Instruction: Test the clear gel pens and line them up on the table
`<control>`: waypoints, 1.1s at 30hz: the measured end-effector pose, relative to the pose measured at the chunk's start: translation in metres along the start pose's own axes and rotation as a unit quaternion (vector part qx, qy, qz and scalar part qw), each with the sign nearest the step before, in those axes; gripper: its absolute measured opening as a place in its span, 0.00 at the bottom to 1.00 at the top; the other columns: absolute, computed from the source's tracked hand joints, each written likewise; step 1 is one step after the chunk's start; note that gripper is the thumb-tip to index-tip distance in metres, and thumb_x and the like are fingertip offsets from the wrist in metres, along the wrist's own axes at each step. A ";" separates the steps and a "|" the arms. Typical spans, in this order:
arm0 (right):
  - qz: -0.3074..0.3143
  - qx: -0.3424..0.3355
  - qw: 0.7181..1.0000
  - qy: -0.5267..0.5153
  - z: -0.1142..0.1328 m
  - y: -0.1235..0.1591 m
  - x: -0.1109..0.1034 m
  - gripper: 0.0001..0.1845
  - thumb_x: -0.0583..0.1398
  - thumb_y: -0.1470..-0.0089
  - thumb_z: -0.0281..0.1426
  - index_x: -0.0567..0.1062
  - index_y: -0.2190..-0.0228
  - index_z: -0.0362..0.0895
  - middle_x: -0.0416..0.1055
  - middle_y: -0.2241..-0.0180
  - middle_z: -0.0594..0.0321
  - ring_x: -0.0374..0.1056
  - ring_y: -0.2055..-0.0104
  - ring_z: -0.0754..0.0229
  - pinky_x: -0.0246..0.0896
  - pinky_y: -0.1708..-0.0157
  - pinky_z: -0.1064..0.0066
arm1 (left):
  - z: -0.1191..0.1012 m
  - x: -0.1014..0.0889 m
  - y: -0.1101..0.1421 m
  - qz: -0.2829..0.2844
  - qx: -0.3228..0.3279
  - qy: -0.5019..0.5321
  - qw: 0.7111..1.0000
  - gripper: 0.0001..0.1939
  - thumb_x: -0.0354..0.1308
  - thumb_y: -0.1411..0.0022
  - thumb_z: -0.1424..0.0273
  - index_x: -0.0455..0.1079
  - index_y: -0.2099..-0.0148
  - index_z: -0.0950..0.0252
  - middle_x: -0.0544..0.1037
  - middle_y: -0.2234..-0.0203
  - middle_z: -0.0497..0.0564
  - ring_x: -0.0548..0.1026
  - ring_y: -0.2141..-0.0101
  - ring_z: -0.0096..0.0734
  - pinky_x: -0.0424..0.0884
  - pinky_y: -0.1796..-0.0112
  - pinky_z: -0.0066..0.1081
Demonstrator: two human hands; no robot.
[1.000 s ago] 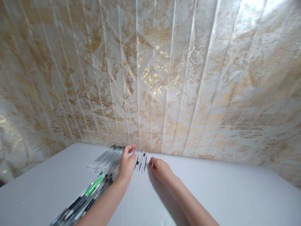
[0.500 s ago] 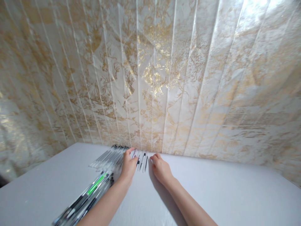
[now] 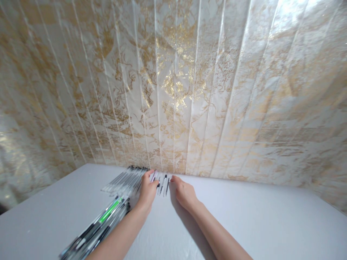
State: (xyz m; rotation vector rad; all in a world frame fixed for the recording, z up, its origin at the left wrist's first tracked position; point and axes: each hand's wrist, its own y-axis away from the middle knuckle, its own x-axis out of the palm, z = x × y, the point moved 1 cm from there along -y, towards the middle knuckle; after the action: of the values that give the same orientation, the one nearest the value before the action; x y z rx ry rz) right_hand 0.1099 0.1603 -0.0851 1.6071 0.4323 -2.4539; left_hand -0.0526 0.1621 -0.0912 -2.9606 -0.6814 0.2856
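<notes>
My left hand (image 3: 148, 189) rests at the right end of a row of pens, its thumb and index finger spread apart. A pinkish-purple pen (image 3: 154, 176) shows in the gap between them. Just right of that thumb lie several slim pens with dark refills, among them a black-tipped clear pen (image 3: 165, 180) and a dark pen (image 3: 167, 186). Beside the dark pen is my right hand (image 3: 184, 192), fingers curled together, with the fingertips close to its upper end. Nothing shows in those fingers; whether they touch the pen I cannot tell.
Clear, dark-tipped pens (image 3: 123, 182) lie side by side along the table's back left. Nearer, a loose pile of pens (image 3: 94, 229) includes a bright green one (image 3: 110, 211), partly behind my left forearm. A gold-patterned curtain (image 3: 173, 90) hangs behind the white table (image 3: 257, 220).
My right hand has shifted slightly left, nearer the dark pen. My left hand keeps nearly the same place and pose. The whole view has moved a little.
</notes>
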 end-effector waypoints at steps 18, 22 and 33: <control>-0.091 -0.059 0.988 -0.114 0.006 -0.003 0.018 0.31 0.49 0.65 0.11 0.68 0.57 0.39 0.63 0.52 0.52 0.60 0.47 0.56 0.54 0.49 0.68 | 0.004 0.006 0.000 0.018 -0.018 0.009 1.000 0.22 0.54 0.48 0.79 0.62 0.49 0.64 0.69 0.46 0.59 0.64 0.43 0.39 0.57 0.43 0.40; -0.113 -0.048 0.977 -0.171 -0.002 -0.006 0.023 0.28 0.49 0.66 0.11 0.68 0.61 0.42 0.66 0.57 0.55 0.62 0.52 0.57 0.57 0.51 0.67 | 0.006 0.005 0.000 0.020 -0.020 0.009 1.000 0.23 0.54 0.49 0.79 0.61 0.49 0.63 0.68 0.46 0.57 0.64 0.43 0.38 0.56 0.43 0.39; -0.129 -0.016 0.973 -0.190 -0.015 -0.010 0.021 0.22 0.51 0.62 0.14 0.71 0.64 0.41 0.70 0.67 0.59 0.66 0.65 0.59 0.61 0.62 0.71 | 0.007 0.007 0.001 0.045 -0.046 0.017 0.998 0.25 0.52 0.48 0.79 0.58 0.46 0.66 0.66 0.43 0.60 0.63 0.42 0.38 0.56 0.43 0.35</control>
State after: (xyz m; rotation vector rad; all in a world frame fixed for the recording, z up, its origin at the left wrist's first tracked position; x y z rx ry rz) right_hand 0.1110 0.1751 -0.1086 1.0852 0.6447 -2.8425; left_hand -0.0475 0.1644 -0.0989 -3.0819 -0.5743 0.2161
